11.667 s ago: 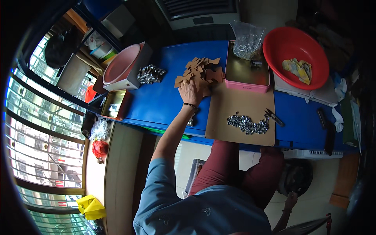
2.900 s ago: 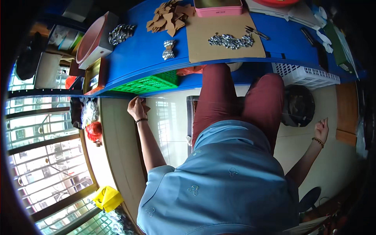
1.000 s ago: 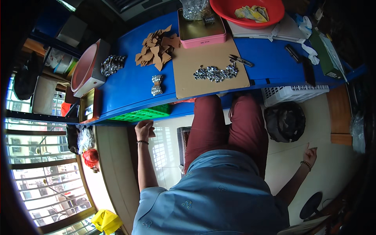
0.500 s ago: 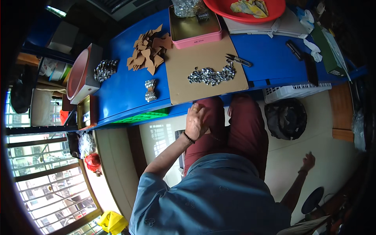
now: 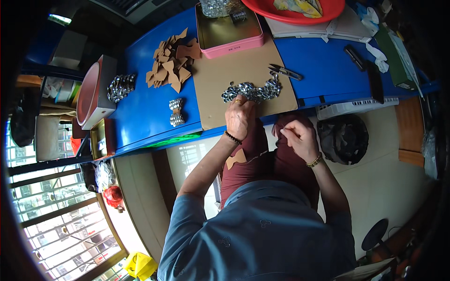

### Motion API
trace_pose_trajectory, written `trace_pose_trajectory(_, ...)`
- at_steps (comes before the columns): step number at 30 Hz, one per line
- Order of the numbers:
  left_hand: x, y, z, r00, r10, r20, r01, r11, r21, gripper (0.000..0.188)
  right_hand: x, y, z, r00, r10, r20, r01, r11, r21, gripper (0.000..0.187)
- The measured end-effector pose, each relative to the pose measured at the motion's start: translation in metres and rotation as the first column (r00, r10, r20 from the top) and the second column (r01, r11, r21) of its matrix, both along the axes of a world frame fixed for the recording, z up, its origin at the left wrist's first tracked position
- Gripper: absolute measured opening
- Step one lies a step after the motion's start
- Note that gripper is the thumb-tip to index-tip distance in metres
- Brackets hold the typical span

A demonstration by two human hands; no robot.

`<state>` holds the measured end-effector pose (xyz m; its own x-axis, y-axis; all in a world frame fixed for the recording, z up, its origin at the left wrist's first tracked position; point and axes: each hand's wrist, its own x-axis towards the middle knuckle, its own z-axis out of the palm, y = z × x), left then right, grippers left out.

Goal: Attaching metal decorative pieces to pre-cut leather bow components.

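Observation:
My left hand (image 5: 240,121) reaches over the table's front edge, its fingers bunched at the near side of a pile of shiny silver beads (image 5: 272,89) on a brown cardboard sheet (image 5: 213,86). What lies right under the fingertips is hidden. Above my right thigh, my right hand (image 5: 302,139) has thumb and forefinger pinched together; anything between them is too fine to make out. A bow-shaped brown card (image 5: 236,159) rests on my left thigh, with a thin pale line beside it. To the left of the sheet sits a similar bow (image 5: 176,112) covered with silver beads.
Brown bow cards (image 5: 171,65) are heaped at the back left, near a beaded bundle (image 5: 121,88). A pink tin (image 5: 234,48) and a red basin (image 5: 300,16) stand at the back. Thread snips (image 5: 285,71) lie beside the beads. A black-lined bin (image 5: 343,140) stands on the floor.
My left hand has moved forward from my lap to the beads. My right hand has swung in from the far right to above my right thigh, its fingers now pinched. The lap card is uncovered.

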<state>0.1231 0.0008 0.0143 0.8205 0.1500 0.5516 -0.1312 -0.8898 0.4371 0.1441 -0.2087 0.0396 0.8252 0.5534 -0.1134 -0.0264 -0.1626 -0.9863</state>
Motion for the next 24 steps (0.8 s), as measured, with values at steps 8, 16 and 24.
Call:
trace_pose_trajectory(8,-0.002,-0.002,0.004,0.999,-0.016,-0.050,0.009,0.990,-0.140,0.011,0.010,0.026,-0.019,0.987,0.032,0.156,-0.050,0.992,0.112,0.009)
trace_pose_trajectory(16,-0.026,-0.019,0.011,0.949,-0.294,-0.117,-0.097,0.083,-0.992,0.004,0.006,0.041,-0.006,0.933,0.020,0.360,-0.014,1.000,-0.019,0.012)
trace_pose_trajectory(24,-0.036,-0.021,0.016,0.940,-0.329,-0.088,-0.161,-0.204,-0.966,0.010,0.002,0.041,-0.003,0.879,0.027,0.475,-0.003,0.999,-0.052,0.014)
